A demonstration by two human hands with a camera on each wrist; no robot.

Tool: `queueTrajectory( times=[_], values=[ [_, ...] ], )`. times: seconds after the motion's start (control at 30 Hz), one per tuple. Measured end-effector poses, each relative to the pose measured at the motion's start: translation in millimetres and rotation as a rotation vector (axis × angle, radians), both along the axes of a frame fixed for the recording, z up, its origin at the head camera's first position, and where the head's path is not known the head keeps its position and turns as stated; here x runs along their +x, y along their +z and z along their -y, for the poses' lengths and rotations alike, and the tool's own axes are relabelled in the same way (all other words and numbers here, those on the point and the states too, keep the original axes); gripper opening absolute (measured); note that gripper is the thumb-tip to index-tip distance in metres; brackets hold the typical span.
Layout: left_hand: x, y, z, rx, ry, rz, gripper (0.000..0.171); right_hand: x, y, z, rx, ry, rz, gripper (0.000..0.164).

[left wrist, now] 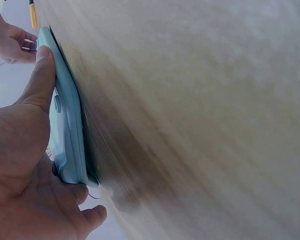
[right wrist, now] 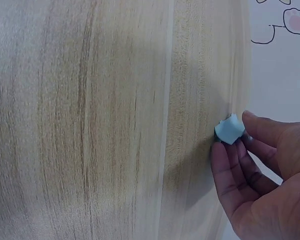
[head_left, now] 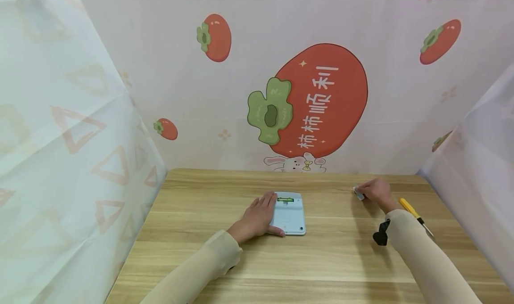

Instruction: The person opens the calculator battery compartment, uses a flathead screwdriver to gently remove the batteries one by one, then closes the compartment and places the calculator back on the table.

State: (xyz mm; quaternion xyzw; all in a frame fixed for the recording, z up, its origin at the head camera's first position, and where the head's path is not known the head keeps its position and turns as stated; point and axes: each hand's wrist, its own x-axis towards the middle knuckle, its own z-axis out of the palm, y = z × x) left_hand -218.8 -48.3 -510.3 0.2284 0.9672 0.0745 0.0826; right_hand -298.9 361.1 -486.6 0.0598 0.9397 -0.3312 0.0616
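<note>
A pale blue calculator-like device (head_left: 290,220) lies back side up on the wooden table. Its small battery slot shows a green-and-yellow battery (head_left: 285,200). My left hand (head_left: 257,215) holds the device at its left side, thumb along the near edge and fingers toward the far one. In the left wrist view that thumb (left wrist: 42,75) presses on the blue casing (left wrist: 70,120). Over to the right, my right hand (head_left: 377,191) pinches a small pale blue cover (right wrist: 230,130) between thumb and fingertips, close over the table near its back edge.
A screwdriver with a yellow and black handle (head_left: 408,207) lies right of the right hand, beside the forearm. A black wrist mount (head_left: 381,233) hangs at the right sleeve. Behind the table (head_left: 329,259) stands a printed white backdrop (head_left: 180,81), with side sheets left and right.
</note>
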Motion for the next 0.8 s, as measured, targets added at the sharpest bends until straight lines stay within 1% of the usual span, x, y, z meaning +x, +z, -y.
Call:
queueTrajectory(
  times=[0.2,0.3,0.53,0.8],
  values=[
    [-0.3,-0.8,0.2,0.005,0.0,-0.004,0.13,-0.5,-1.2,-1.3,-0.028,-0.003,0.012,0.032],
    [0.3,-1.3,0.4,0.002,0.0,-0.006,0.13,1.1,-0.2,0.2,-0.024,-0.01,0.013,0.031],
    [0.8,-3.4,-0.8,-0.002,-0.002,-0.003,0.13,4.2,-4.6,0.7,0.025,-0.024,-0.011,0.029],
    [0.1,-3.5,0.0,-0.003,0.0,-0.012,0.131,3.1,-9.2,-0.1,0.073,-0.013,-0.036,0.03]
  ],
)
